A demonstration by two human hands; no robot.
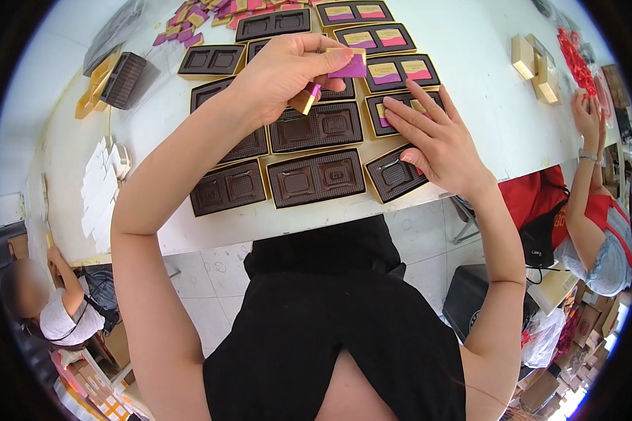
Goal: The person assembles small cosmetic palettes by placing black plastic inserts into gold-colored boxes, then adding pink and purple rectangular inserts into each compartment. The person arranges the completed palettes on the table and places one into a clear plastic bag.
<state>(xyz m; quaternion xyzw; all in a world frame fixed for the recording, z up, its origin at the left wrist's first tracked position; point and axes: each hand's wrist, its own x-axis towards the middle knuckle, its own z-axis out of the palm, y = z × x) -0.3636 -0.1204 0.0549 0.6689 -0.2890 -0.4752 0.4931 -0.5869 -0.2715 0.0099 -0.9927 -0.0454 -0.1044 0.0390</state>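
My left hand (295,74) is raised over the middle of the trays, closed on wrapped chocolates. One purple-and-gold chocolate (347,64) sits between thumb and fingers; another (305,98) sticks out below the palm. My right hand (428,137) lies with fingers stretched over a two-slot box (372,116), its fingertips at the wrapped chocolates inside. Under its palm, a bit of red shows by the thumb above the front right box (392,177); whether it lies in that box is hidden. Brown trays with unfilled slots (316,179) stand in rows under my left hand.
Filled boxes (400,70) run up the right column. Loose purple and pink chocolates (189,24) are heaped at the far edge. White card pieces (105,182) and stacked brown trays (124,79) are at left, gold box sleeves (534,67) at right. Other people work at both sides.
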